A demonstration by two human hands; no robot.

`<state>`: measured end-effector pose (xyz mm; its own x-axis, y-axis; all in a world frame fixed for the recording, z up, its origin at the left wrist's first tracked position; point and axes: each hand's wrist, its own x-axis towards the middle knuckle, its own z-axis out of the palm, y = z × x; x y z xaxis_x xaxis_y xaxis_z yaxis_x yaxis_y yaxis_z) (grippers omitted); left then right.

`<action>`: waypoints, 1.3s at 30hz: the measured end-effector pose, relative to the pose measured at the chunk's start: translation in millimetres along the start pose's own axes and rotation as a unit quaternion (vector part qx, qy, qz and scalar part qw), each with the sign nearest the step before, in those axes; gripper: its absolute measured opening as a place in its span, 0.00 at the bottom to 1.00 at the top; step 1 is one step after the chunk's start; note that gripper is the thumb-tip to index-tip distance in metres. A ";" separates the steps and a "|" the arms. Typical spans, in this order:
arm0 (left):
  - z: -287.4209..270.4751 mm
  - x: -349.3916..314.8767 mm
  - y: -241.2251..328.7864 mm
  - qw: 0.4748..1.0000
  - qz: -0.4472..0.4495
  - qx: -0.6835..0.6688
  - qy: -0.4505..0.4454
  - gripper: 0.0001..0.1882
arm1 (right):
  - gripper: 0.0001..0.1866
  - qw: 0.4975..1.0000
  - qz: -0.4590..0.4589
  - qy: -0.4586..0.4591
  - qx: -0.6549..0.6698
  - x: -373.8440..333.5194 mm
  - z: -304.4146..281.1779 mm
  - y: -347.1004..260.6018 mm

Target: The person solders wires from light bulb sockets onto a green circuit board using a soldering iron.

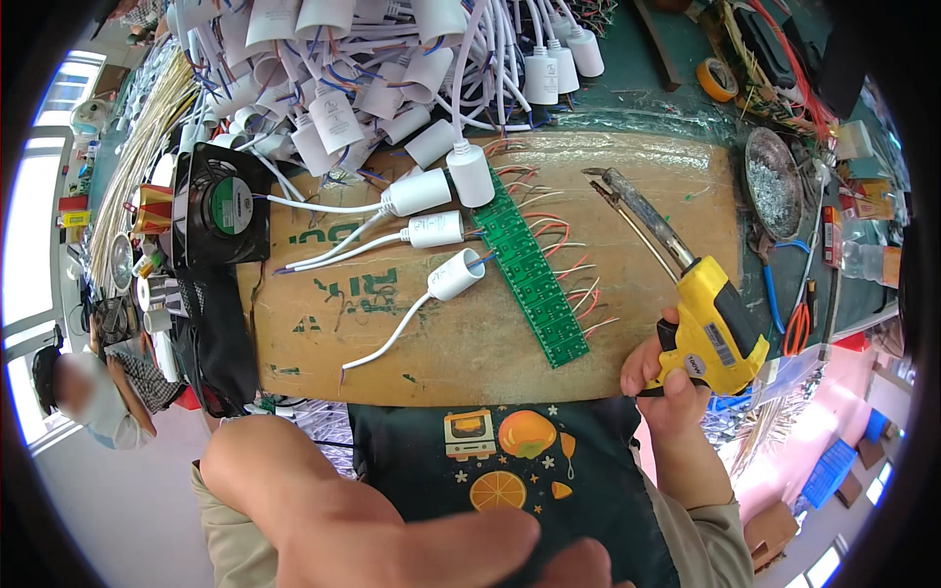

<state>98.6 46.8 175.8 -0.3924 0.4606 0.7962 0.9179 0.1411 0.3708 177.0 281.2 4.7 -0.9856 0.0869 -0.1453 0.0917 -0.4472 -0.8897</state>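
My right hand (676, 387) grips a yellow and black soldering gun (720, 328), its metal tip pointing up and left over the cardboard. Low in front of the apron, my left hand (431, 549) is close to the camera, blurred and cut off by the lower edge, so its hold is hidden. A long green circuit board (534, 279) lies slanted on the cardboard, with red and white wires along its right side. White lamp holders (456, 274) with white cables lie along its left side; another white lamp holder (470, 174) rests at its upper end.
A heap of white lamp holders (333, 118) covers the back left. A black fan (223, 204) stands at the cardboard's left edge. At right are a metal dish (772, 181) of silvery bits, orange-handled scissors (799, 328) and orange tape (717, 79). A person (93, 392) sits far left.
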 end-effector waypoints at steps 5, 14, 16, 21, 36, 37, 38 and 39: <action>21.9 4.3 -6.3 0.997 0.031 -0.004 0.069 0.05 | 0.38 1.000 -0.010 0.000 -0.001 2.3 -2.0 4.0; -14.5 6.2 10.6 0.996 -0.083 0.009 0.013 0.05 | 0.39 1.000 -0.003 0.007 0.016 0.3 -2.6 9.3; -4.8 18.7 29.6 0.980 -0.182 0.043 0.068 0.04 | 0.38 1.000 -0.014 -0.012 0.020 4.1 -1.0 8.1; 13.5 30.3 19.8 0.969 -0.146 0.093 0.175 0.04 | 0.39 0.999 -0.007 0.023 0.026 -0.2 -5.2 5.2; -103.9 63.4 -99.7 0.946 -0.041 0.313 0.079 0.09 | 0.36 0.999 -0.009 0.014 0.038 -2.1 -11.3 13.6; -112.2 73.6 -123.8 0.938 -0.103 0.291 0.155 0.11 | 0.36 0.999 -0.009 0.012 0.039 -1.4 -10.7 12.7; -124.5 85.9 -141.9 0.931 -0.144 0.284 0.179 0.14 | 0.36 0.999 -0.007 0.010 0.039 -1.1 -9.6 11.5; -134.3 95.7 -159.9 0.922 -0.186 0.273 0.201 0.17 | 0.36 0.999 -0.010 0.007 0.040 -0.3 -9.3 11.1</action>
<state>-93.6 -49.4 256.9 -0.5745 -0.0559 0.8166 0.5649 0.6949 0.4450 179.6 284.4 -9.1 -0.9850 0.1091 -0.1340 0.0594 -0.5143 -0.8556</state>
